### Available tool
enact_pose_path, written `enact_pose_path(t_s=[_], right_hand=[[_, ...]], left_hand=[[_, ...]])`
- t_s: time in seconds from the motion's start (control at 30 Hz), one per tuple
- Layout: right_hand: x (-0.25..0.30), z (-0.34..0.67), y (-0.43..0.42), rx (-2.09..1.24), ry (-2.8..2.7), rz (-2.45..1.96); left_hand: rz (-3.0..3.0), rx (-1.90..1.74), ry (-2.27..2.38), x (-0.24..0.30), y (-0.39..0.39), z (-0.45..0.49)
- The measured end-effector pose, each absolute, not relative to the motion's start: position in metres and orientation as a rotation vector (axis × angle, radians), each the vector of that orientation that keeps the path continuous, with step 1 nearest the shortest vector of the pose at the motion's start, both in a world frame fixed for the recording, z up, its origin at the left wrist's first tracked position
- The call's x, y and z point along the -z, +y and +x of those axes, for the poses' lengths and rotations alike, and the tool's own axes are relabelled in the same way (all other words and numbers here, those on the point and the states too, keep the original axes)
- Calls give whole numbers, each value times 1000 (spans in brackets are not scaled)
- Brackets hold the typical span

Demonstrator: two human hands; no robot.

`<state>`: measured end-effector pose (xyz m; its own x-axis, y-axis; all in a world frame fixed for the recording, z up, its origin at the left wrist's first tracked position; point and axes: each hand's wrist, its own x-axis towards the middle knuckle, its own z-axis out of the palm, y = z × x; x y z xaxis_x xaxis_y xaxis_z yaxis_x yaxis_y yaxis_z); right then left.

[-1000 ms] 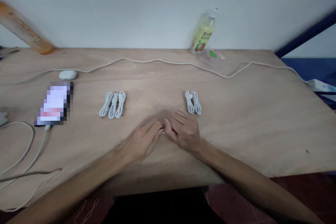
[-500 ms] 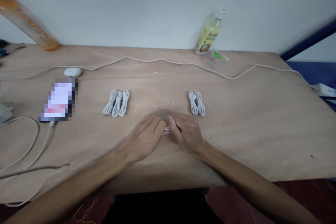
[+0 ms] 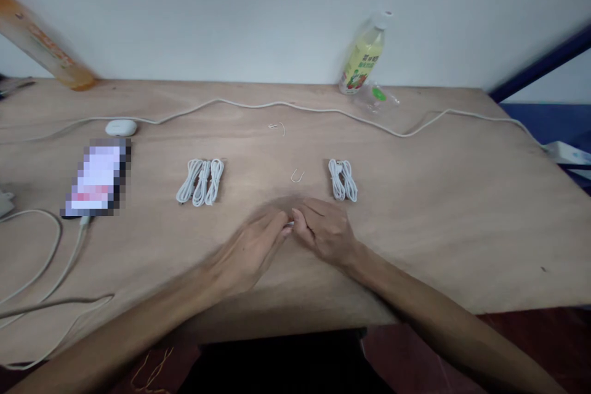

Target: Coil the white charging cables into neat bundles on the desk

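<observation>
My left hand and my right hand meet fingertip to fingertip at the middle of the wooden table. Both pinch a small white object that is mostly hidden between the fingers. Three coiled white cables lie side by side to the left of my hands. Another bundle of coiled white cables lies just beyond my right hand. A small bent wire tie rests on the wood just past my fingers.
A long white cord snakes across the back of the table. A yellow drink bottle and a clear wrapper stand at the back. A phone, a white earbud case and loose cables lie left.
The hands stay together at the table's middle, fingers shifting slightly around the small white object. The view has wobbled a little; nothing else moved.
</observation>
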<state>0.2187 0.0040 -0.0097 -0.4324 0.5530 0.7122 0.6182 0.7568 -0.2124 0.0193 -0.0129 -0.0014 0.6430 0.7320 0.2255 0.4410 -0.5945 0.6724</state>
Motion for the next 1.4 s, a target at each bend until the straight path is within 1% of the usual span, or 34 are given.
enact_pose_path(t_s=[0.2,0.33,0.53,0.73,0.9,0.97,1.03,1.13,1.23,1.3,1.4], right_hand=[[11,216,0,-153,-2044,-947],[9,216,-2,-260,-2019,-1031],[6,215,-3,-515,-1948,-1135],[8,215,0,-663,-1953,-1196],[10,216,1,-712,-1985,-1191],[11,217,1,-682,-2002,-1180],[14,217,2,-560,-2043,-1139],[17,219,4,-237,-2138,-1019],[17,223,7,48,-2200,-907],[16,224,8,150,-2224,-872],[14,225,8,199,-2247,-864]], left_hand=[[2844,-794,1036,7,-11,23],[2946,-894,1085,7,-14,22],[3062,-679,1092,3,-11,21],[3160,-528,1020,-3,-5,20],[3149,-557,986,1,-4,19],[3136,-571,979,3,-3,19],[3113,-572,979,6,-3,19],[3016,-563,999,8,-3,20],[2776,-548,1011,6,-6,20],[2557,-566,982,1,-8,19],[2299,-576,899,-5,-10,19]])
